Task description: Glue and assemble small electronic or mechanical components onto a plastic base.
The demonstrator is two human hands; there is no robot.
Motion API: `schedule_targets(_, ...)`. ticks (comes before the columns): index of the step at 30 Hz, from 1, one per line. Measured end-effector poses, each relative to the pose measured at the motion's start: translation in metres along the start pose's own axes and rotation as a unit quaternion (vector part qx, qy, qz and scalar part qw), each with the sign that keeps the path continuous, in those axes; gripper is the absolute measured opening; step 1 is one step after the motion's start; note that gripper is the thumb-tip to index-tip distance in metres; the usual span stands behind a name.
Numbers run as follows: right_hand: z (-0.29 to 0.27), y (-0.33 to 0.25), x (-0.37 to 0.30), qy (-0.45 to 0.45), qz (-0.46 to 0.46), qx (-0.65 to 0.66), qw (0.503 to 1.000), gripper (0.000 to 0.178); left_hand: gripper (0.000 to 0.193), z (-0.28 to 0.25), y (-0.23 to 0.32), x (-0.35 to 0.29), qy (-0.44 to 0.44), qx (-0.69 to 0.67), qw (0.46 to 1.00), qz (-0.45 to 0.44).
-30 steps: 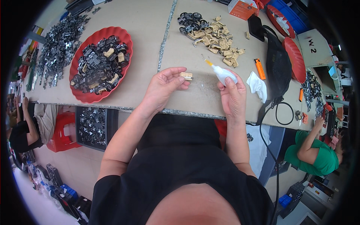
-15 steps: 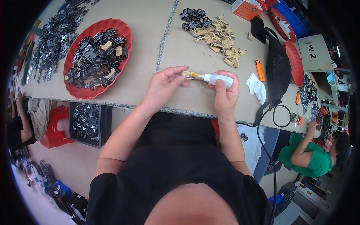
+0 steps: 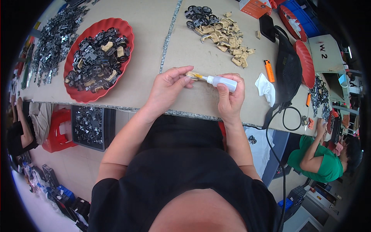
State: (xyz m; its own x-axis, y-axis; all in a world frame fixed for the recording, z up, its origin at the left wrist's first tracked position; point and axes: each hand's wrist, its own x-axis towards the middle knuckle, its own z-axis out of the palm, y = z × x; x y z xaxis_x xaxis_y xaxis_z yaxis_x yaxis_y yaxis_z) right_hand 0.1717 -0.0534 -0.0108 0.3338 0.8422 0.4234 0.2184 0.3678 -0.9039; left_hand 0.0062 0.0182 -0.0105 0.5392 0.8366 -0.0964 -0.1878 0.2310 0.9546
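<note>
Between thumb and fingers, my left hand pinches a small tan plastic part. A white squeeze bottle lies in the grip of my right hand, its thin yellowish nozzle pointing left and meeting the tan part. Both hands are above the table's near edge. Further back is a pile of loose tan parts, with several black wheeled parts beside it. To my left stands a red scalloped tray full of black wheeled pieces, some with tan parts among them.
Small dark parts are heaped at the far left. On the right lie a white tissue, an orange lighter, a phone and a black bag with a cable. A person in green works at the right.
The bottle has tilted slightly and shifted a little left, with its nozzle now further over the tan part. My left hand stays nearly in place.
</note>
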Motion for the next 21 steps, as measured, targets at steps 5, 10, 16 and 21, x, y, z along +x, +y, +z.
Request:
schedule_targets(5, 0.0002, 0.0002, 0.0004, 0.000, -0.006, -0.010, 1.000, 0.024, 0.030, 0.0000, 0.0004, -0.0006, 0.002, 0.008, 1.000, 0.001)
schedule_targets(10, -0.0010, 0.0004, -0.0007, -0.004, -0.003, -0.022, 1.000, 0.023, 0.029, 0.0003, 0.0003, -0.0007, 0.004, 0.010, 1.000, 0.004)
schedule_targets(16, -0.0006, -0.0012, -0.0017, -0.010, -0.015, -0.030, 0.999, 0.023, 0.029, 0.0005, 0.0008, -0.0019, 0.008, 0.016, 1.000, 0.006)
schedule_targets(21, -0.0002, -0.0009, 0.0003, -0.002, -0.032, -0.042, 0.999, 0.024, 0.029, 0.0009, 0.0010, -0.0004, 0.006, 0.016, 1.000, 0.001)
